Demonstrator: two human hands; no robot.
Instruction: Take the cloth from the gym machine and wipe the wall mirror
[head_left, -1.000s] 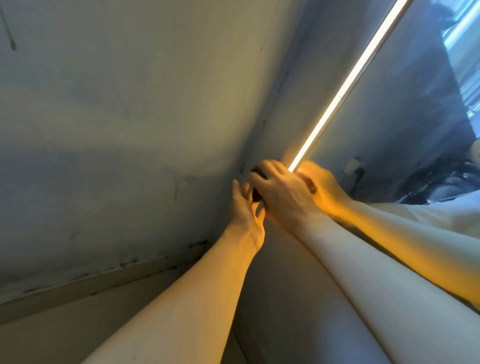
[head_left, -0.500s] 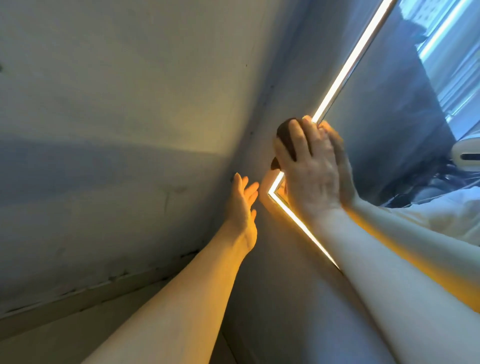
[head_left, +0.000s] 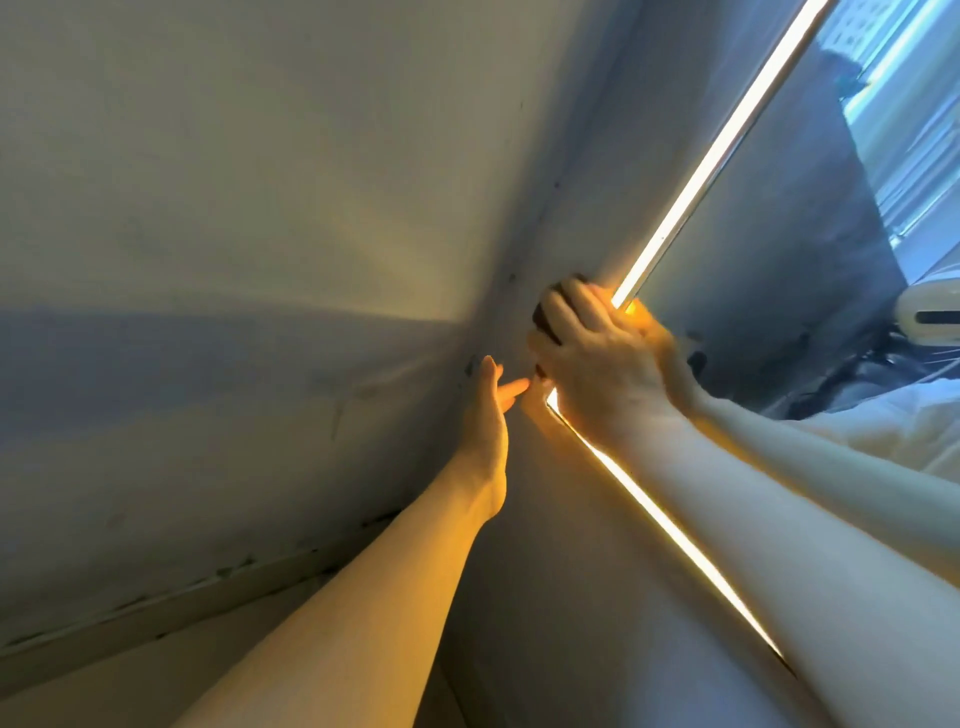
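My right hand (head_left: 597, 358) presses a dark cloth (head_left: 544, 317) against the lower left corner of the wall mirror (head_left: 769, 270), right on its lit edge strip. Only a small dark part of the cloth shows past my fingers. The hand's reflection meets it in the glass. My left hand (head_left: 488, 410) lies flat on the wall just left of the mirror corner, fingers straight and holding nothing.
The mirror's glowing strip (head_left: 711, 156) runs up to the right, and another strip (head_left: 654, 519) runs down to the right. A grey wall (head_left: 260, 260) meets the mirror wall in a corner. A skirting board (head_left: 208, 587) lies below. The mirror reflects a window and dark equipment.
My right hand slid with the cloth up from the mirror's corner and has now come slightly back down its left edge. The left hand stays on the wall.
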